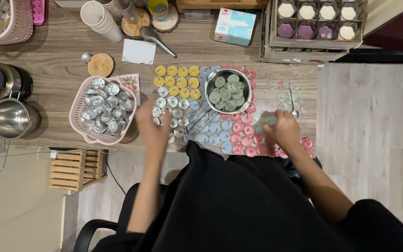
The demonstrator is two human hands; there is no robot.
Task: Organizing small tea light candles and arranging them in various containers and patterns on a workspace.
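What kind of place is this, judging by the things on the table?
Probably a home candle-making bench: rows of small coloured tealight candles, a pink basket of empty metal cups, and a metal pot holding green wax discs.

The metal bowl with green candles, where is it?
The metal bowl sits mid-table on the candle rows, right of the yellow candles, above the pink candles.

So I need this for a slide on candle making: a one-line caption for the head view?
Right hand holds a green tealight beside pink tealights; left hand hovers over empty cups.
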